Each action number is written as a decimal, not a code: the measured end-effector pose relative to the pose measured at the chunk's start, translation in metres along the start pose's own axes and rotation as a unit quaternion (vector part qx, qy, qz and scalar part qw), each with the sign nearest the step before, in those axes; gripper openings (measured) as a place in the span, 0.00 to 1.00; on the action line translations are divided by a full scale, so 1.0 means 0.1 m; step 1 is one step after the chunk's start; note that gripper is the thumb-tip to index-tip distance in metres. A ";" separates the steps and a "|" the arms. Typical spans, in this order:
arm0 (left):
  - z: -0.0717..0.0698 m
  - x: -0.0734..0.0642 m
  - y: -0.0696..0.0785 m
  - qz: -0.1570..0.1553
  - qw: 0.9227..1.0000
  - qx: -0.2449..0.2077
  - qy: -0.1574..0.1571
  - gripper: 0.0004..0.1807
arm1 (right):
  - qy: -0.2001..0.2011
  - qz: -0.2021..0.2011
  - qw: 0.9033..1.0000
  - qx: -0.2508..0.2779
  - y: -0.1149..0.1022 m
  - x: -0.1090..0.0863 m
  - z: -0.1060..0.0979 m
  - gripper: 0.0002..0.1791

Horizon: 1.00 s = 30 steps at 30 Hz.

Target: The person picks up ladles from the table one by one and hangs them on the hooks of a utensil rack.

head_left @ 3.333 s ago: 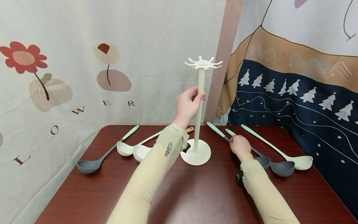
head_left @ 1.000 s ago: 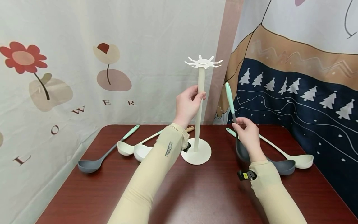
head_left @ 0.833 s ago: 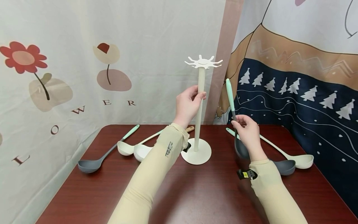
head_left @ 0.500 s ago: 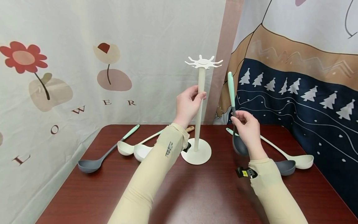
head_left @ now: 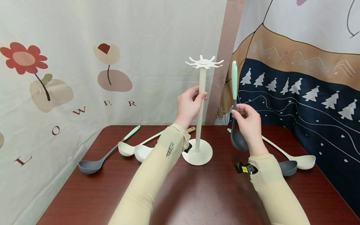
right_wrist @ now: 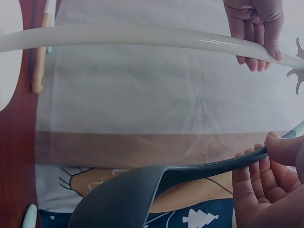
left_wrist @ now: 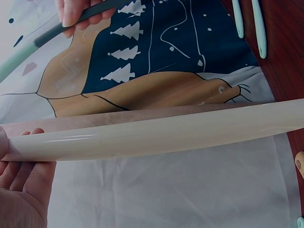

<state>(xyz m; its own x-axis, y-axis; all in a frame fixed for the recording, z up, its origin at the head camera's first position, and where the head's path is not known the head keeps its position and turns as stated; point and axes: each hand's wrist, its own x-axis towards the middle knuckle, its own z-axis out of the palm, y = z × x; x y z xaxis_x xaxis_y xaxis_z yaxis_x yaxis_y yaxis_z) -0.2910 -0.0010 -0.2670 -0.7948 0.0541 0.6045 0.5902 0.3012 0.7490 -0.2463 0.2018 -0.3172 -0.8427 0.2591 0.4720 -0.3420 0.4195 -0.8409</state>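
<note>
Upright on the table stands a white utensil stand (head_left: 202, 78), with a round base and a ring of hooks on top. My left hand (head_left: 189, 104) grips its pole in the upper half. To its right, my right hand (head_left: 248, 126) pinches the dark shaft of a grey ladle (head_left: 239, 139) between thumb and fingers. This ladle hangs above the table, its mint handle pointing up and bowl down. In the right wrist view the ladle's bowl (right_wrist: 116, 197) fills the lower left. The left wrist view has the pole (left_wrist: 152, 140) running across, gripped at its left end.
On the left lie a grey ladle (head_left: 90, 166), a cream ladle (head_left: 126, 149) and a white ladle (head_left: 142, 153), partly behind my left sleeve. At right are another grey ladle (head_left: 288, 168), partly hidden, and a cream ladle (head_left: 305, 162). Printed curtains (head_left: 157, 62) hang behind the table (head_left: 202, 200).
My right hand has taken hold of the grey ladle, raised it off the table and tilted it nearly vertical, still rising in the latest frames. The left hand and stand have not moved.
</note>
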 end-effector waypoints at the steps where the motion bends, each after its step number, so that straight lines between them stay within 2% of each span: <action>1: 0.00 0.00 0.00 0.000 1.000 0.000 0.000 0.08 | 0.002 -0.001 1.000 0.003 -0.01 0.00 0.00 0.14; 11: -0.02 0.01 0.01 0.003 1.000 0.004 0.002 0.09 | 0.000 -0.009 0.999 0.043 -0.13 0.03 0.03 0.14; 22: -0.03 0.01 0.01 0.000 1.000 -0.002 0.002 0.09 | -0.004 -0.035 0.998 0.045 -0.18 0.08 0.09 0.13; 30: 0.00 0.01 0.00 0.002 1.000 0.005 0.002 0.08 | -0.007 -0.035 0.998 0.053 -0.16 0.10 0.12 0.13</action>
<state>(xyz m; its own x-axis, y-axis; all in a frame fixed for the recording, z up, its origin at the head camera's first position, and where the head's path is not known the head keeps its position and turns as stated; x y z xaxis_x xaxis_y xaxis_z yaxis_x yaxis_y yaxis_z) -0.2915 -0.0012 -0.2667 -0.7920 0.0520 0.6083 0.5917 0.3109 0.7438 -0.2539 0.1870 -0.3021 -0.8200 0.2202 0.5283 -0.4427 0.3410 -0.8293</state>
